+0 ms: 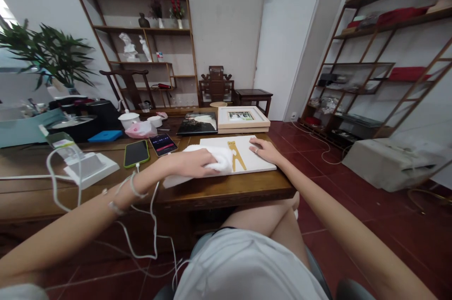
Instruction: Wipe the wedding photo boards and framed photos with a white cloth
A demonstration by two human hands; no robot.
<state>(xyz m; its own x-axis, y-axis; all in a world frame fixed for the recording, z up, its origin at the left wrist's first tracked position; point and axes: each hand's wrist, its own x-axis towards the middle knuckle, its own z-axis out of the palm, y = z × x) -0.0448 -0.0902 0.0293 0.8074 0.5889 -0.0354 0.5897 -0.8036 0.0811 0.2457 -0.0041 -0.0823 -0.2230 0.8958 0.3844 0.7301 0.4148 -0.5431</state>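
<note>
A white board (256,163) with a gold figure (237,156) on its face lies flat near the table's front edge. My left hand (196,162) is closed on a bunched white cloth (224,158), which covers the left part of the board beside the gold figure. Fingers stretched out, my right hand (264,150) rests on the board's right side, a ring on one finger. Part of the cloth or another white sheet spreads behind and below my left hand; which of the two I cannot tell.
Behind the board are a framed picture (243,118) and a dark glossy panel (197,123). To the left lie a phone with a timer (163,144), a green-cased phone (137,153), a white stand (92,170) and a lidded cup (128,119). White cables (155,215) hang off the front edge.
</note>
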